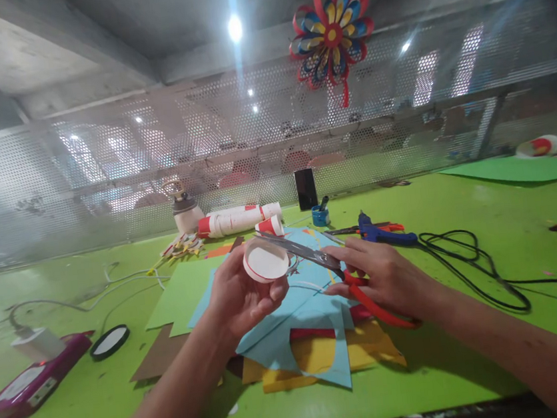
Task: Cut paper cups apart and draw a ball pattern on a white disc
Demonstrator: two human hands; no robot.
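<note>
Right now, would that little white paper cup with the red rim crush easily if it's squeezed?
Probably yes. The small white paper cup with the red rim looks thin-walled and open-mouthed, so it likely dents under a firm squeeze. The left hand holds it with just its fingertips, which suggests it is light. Being round, it would probably roll if laid sideways on the green table.

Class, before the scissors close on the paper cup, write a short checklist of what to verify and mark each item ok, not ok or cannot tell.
1. Left hand grips the cup firmly: ok, fingers wrap round its base.
2. Right hand sits in the red handles of the scissors: ok.
3. Blades are open: cannot tell, they look nearly closed.
4. Blades meet the cup rim: ok, they lie right against it.
5. Left fingertips are away from the blades: ok, they sit below the rim.
6. Glue gun and its cord are clear of the hands: ok, they lie on the table behind the right hand.
</note>
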